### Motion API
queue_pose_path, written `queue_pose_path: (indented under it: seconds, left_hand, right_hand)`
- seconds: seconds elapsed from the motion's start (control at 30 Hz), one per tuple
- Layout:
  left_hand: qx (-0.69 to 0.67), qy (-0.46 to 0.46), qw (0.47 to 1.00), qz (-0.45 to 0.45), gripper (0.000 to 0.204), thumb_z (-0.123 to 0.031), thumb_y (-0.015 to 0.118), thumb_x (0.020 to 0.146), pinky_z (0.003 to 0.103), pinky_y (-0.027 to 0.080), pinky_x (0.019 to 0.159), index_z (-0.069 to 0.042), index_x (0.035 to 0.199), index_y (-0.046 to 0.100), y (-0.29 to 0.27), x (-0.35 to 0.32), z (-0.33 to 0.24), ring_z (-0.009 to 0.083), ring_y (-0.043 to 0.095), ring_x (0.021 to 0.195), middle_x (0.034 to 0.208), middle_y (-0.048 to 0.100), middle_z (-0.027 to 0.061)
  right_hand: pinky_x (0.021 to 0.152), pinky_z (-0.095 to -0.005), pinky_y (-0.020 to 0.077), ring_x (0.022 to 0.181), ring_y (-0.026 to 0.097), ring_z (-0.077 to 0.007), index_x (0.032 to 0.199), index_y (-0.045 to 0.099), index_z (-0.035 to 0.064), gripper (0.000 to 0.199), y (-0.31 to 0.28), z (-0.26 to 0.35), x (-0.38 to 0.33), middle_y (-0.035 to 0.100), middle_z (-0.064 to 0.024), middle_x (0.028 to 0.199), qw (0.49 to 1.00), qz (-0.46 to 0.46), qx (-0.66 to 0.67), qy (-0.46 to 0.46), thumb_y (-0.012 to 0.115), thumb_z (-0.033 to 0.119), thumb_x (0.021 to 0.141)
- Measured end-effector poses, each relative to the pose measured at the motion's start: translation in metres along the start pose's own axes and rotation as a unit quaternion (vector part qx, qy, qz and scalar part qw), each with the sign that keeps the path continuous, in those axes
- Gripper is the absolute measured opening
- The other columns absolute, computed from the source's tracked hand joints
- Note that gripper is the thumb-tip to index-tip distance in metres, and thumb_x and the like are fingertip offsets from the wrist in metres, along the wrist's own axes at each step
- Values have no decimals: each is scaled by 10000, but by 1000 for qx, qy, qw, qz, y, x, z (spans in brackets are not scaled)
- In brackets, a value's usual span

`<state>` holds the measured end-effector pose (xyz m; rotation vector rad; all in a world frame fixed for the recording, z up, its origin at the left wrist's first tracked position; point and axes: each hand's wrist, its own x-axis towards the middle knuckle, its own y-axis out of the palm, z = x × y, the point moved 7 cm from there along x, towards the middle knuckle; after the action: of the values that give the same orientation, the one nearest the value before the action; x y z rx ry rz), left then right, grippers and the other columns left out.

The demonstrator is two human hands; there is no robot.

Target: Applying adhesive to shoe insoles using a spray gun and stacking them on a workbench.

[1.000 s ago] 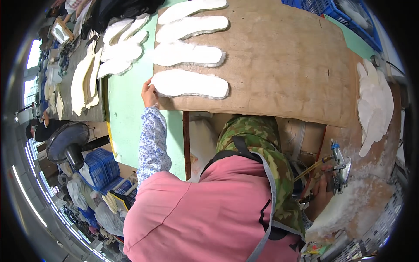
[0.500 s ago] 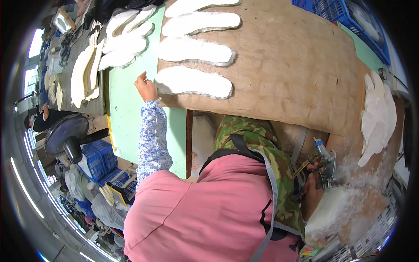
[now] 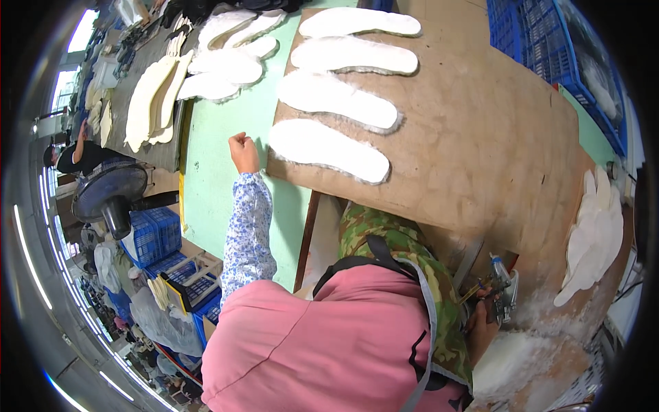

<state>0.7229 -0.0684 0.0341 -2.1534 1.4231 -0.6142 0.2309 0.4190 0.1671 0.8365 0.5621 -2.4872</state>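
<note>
My left hand (image 3: 244,152) is curled closed over the green tabletop (image 3: 216,141), just left of the brown board, and nothing shows in its fingers. Closest to it is the nearest of several white fleecy insoles (image 3: 329,150), laid in a column along the left side of the board. Low on the right, my right hand (image 3: 483,324) is closed around a metal spray gun (image 3: 504,295) with a blue fitting, partly hidden by my camouflage apron (image 3: 439,302).
The brown board (image 3: 480,130) spans the bench. More white insoles (image 3: 594,237) are stacked at its right end; cream insoles (image 3: 154,103) lie on a dark table at left. Blue crates (image 3: 528,41) stand far right. A fan (image 3: 110,196) and a person (image 3: 79,154) are at left.
My left hand's fingers have curled from partly spread to closed. The board and insoles appear shifted and tilted in view. The right hand stays at the spray gun.
</note>
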Motion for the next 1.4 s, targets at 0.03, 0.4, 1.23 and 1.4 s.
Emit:
queue_pose_path:
  seconds: [0.03, 0.4, 1.23, 1.4]
  left_hand:
    - [-2, -4, 1000, -1, 216, -62, 468, 838, 346, 469, 791, 19, 1013, 566, 0, -6, -5, 227, 579, 839, 945, 595, 153]
    - [50, 91, 986, 132, 103, -74, 556, 832, 365, 470, 714, 8, 892, 565, 63, 18, -83, 262, 600, 759, 855, 623, 145]
    - [121, 254, 945, 170, 355, -52, 547, 788, 445, 426, 884, -76, 1142, 571, 215, 97, -195, 385, 512, 1016, 1120, 543, 186]
    - [343, 130, 915, 170, 403, -214, 585, 802, 469, 426, 936, -92, 1183, 539, 247, 134, -194, 348, 511, 1112, 1172, 539, 155]
  right_hand:
    - [420, -186, 238, 463, 320, -16, 1204, 572, 23, 314, 2, 2, 1, 637, -16, 974, 1000, -6, -15, -6, 576, 90, 897]
    - [507, -164, 262, 597, 354, -1, 1127, 636, 42, 254, 9, 9, 1, 592, 53, 952, 993, -7, -116, -30, 555, 135, 906]
    - [504, -213, 300, 579, 397, -49, 1051, 637, 47, 215, -22, -25, -28, 558, 35, 781, 991, -105, -87, 13, 596, 143, 863]
    - [481, -210, 286, 534, 379, -41, 1054, 637, 55, 211, -20, -23, -26, 523, 51, 718, 991, -84, -103, 28, 599, 138, 864]
